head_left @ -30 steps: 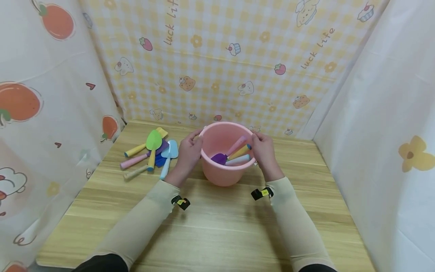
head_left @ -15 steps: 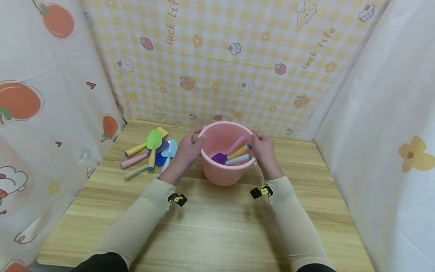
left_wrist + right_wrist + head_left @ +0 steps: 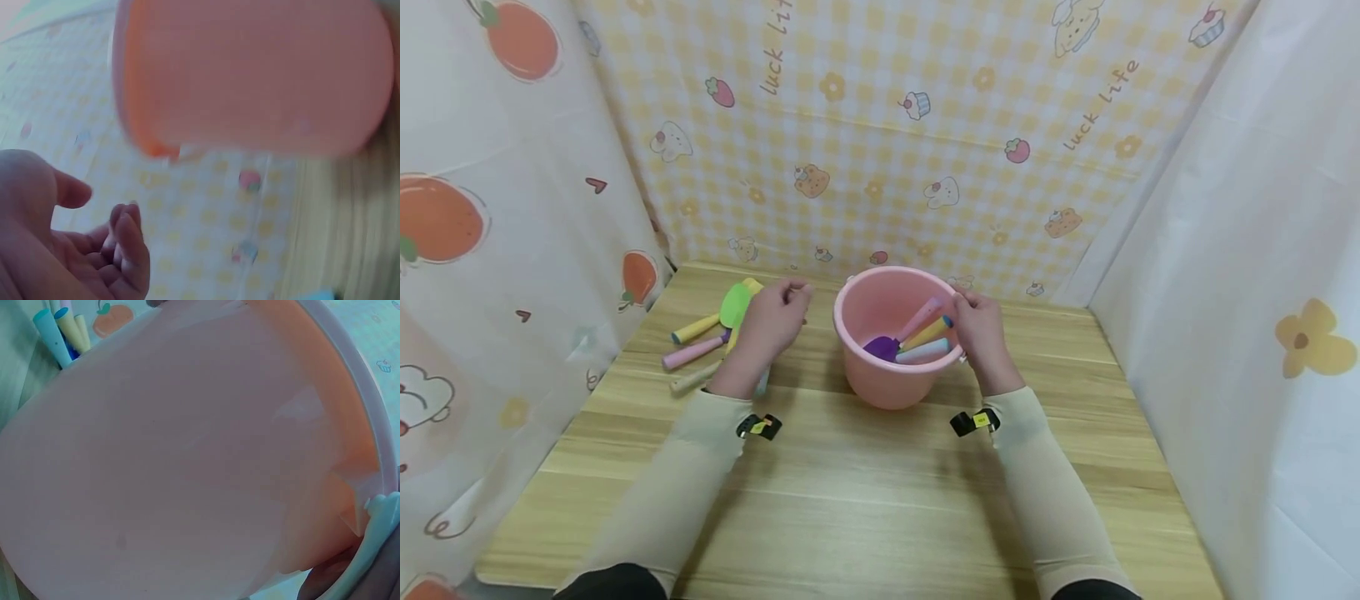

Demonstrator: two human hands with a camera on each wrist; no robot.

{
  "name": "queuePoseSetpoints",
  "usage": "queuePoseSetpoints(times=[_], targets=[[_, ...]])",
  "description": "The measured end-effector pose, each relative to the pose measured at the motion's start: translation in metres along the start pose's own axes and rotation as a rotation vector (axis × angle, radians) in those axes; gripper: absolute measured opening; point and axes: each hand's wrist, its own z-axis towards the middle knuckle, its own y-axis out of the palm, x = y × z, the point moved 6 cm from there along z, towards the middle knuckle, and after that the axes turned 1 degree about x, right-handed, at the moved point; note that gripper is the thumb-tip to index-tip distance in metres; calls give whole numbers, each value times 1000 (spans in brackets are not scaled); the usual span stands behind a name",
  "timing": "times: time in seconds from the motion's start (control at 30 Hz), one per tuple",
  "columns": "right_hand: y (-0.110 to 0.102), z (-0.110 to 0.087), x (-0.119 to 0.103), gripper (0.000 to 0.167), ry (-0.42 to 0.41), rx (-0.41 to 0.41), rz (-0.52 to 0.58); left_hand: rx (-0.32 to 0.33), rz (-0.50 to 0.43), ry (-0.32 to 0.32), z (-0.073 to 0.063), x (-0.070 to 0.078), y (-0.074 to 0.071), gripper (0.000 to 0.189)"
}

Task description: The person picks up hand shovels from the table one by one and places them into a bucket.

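Note:
A pink bucket [image 3: 887, 388] stands upright on the table, holding a purple-bladed trowel with a pink handle [image 3: 919, 317], a yellow handle [image 3: 925, 334] and a light blue handle [image 3: 922, 352]. At its right rim my right hand [image 3: 982, 335] grips the edge; the right wrist view has the white bail [image 3: 379, 528] beside those fingers. My left hand [image 3: 773, 322] is off the bucket, to its left, over the tool pile. In the left wrist view its fingers [image 3: 132, 247] are loosely curled with nothing between them.
Left of the bucket lies a pile of toy garden tools, partly hidden by my left hand: a green trowel [image 3: 733, 305], a yellow handle [image 3: 696, 328], a pink handle [image 3: 692, 353] and a cream handle [image 3: 691, 380]. Patterned cloth [image 3: 872, 150] hangs behind the wooden table [image 3: 850, 500].
My left hand has let go of the bucket's left rim and moved left over the tool pile. My right hand has stayed at the right rim, and the bucket has barely moved.

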Motion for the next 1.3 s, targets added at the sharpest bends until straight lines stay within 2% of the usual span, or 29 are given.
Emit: queuePoseSetpoints(times=[0.23, 0.47, 0.6, 0.77, 0.9, 1.03, 1.3], targets=[[-2, -2, -2, 42, -19, 2, 34, 20, 195, -48, -6, -28, -38, 53], [-2, -2, -2, 42, -16, 8, 20, 24, 349, -72, -12, -57, -53, 54], [-3, -3, -3, 42, -5, 7, 13, 19, 434, -88, -13, -73, -55, 60], [-2, -5, -4, 41, -1, 7, 28, -14, 523, -161, -10, -98, -51, 73], [-2, -5, -4, 41, -7, 4, 41, -54, 583, -211, -7, -115, -45, 76], [-2, -5, -4, 41, -9, -2, 34, -59, 598, -237, -5, -125, -43, 71], [-1, -4, -3, 43, -4, -10, 23, -66, 591, -286, -2, -141, -42, 35]])
